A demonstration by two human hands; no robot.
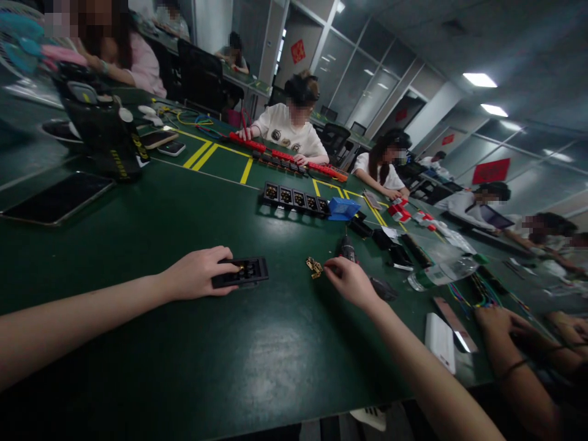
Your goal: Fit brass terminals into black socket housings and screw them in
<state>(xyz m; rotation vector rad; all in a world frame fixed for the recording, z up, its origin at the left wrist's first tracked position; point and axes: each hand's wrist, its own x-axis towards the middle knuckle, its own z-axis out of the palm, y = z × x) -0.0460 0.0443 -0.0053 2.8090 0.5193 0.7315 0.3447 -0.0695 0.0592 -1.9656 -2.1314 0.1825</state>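
My left hand (202,274) is closed around a black rectangular plastic housing (260,268) lying on the table, with its fingers over the top and a brass-coloured bit by the fingertips. Right of it lies a small pile of brass metal pieces (314,267). Beside that pile, my right hand (353,283) is closed, its fingertips pinched together; whatever they may hold is hidden. A power screwdriver (348,246) lies partly behind this hand. Farther back, a row of black housings (297,201) with brass parts inside stands next to a blue box (344,209).
A phone (57,197) and a black bag (108,135) are at the left. To the right are a plastic bottle (443,271), a white power bank (440,343) and a neighbour's arms (519,361). Other people sit across the green table (257,380).
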